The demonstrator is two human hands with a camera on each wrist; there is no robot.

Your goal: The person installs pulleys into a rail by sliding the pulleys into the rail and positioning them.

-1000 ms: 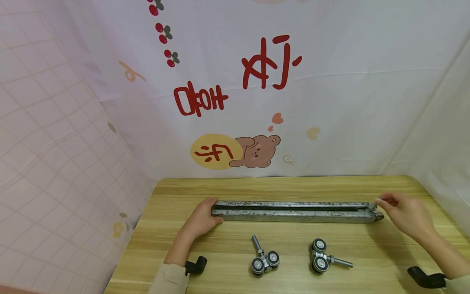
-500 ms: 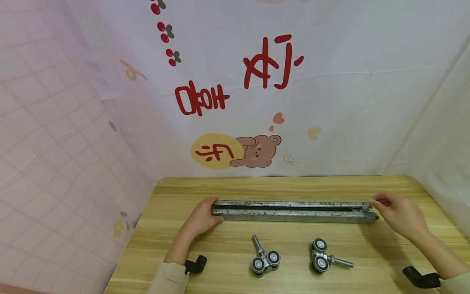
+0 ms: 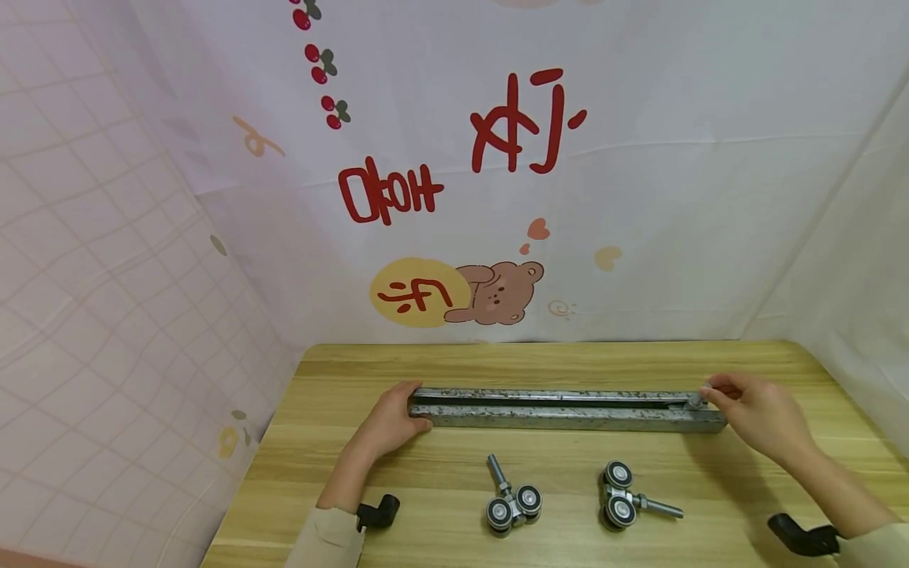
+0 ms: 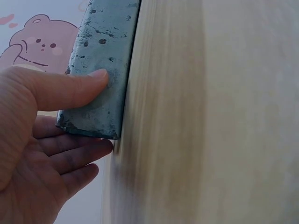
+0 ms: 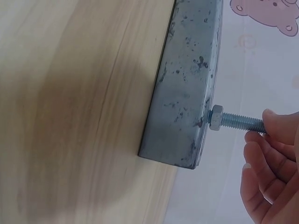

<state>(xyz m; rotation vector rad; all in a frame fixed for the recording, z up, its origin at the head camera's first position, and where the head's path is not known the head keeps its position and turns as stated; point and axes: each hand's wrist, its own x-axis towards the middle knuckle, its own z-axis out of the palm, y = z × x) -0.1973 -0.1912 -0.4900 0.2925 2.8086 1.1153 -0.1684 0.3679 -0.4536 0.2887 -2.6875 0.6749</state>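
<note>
A long, speckled metal track (image 3: 568, 420) with a slot along its top lies across the wooden table. At its left end my left hand (image 3: 389, 422) grips it. In the left wrist view the thumb presses the track's side (image 4: 100, 100), and the other fingers reach round the end. My right hand (image 3: 763, 414) pinches the tip of a threaded bolt (image 5: 240, 122) between thumb and fingers. That bolt, with a nut (image 5: 216, 117) on it, stands up out of the slot near the track's right end. Whatever is below the nut is hidden inside the track.
Two roller trolleys with bolts lie in front of the track, one left of centre (image 3: 513, 505) and one further right (image 3: 619, 495). The wooden table (image 3: 440, 521) meets a printed white cloth (image 3: 660, 237) at the back, with cloth on both sides too.
My right hand has slid the bolt leftward along the slot. A piece that stuck out of the track's right end is now inside. The left hand stays in place.
</note>
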